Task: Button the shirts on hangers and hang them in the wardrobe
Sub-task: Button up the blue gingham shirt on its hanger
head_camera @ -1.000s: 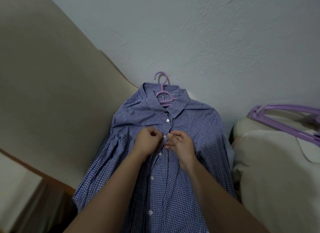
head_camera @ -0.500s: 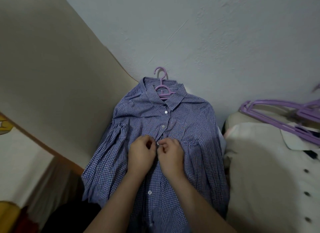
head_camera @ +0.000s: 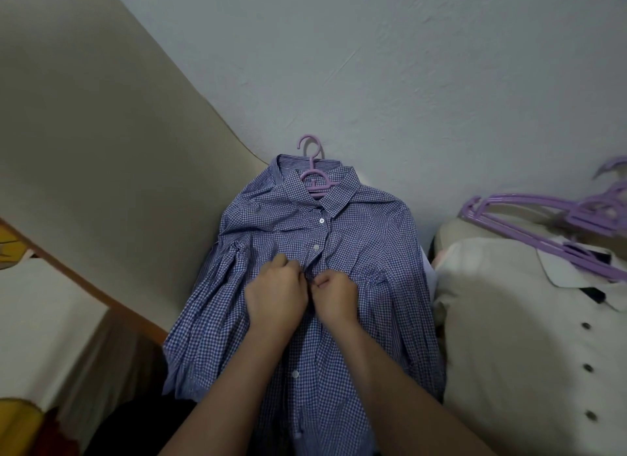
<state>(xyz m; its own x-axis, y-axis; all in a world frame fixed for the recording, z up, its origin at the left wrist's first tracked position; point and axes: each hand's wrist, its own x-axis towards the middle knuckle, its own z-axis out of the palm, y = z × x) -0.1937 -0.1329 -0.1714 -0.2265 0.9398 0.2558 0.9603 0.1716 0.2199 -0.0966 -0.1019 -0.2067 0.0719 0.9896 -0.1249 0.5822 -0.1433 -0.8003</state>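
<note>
no writing, label, brand, number or sign can be read on the checked shirt (head_camera: 373, 238) or anywhere else in view.
</note>
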